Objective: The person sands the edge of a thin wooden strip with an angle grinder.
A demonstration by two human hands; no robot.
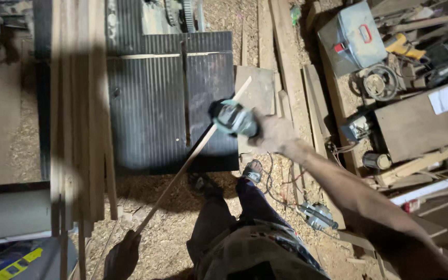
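My right hand is stretched out over the edge of a dark ribbed machine table and grips a teal and black power tool. My left hand, low in the view, holds the near end of a long thin wooden strip. The strip slants up and to the right, across the machine table, and its far end passes beside the power tool. My legs and one sandalled foot stand on sawdust below.
A stack of long planks leans at the left of the machine table. Boards lie on the sawdust floor at the right, with a grey toolbox, a yellow drill, a circular saw and a wooden bench.
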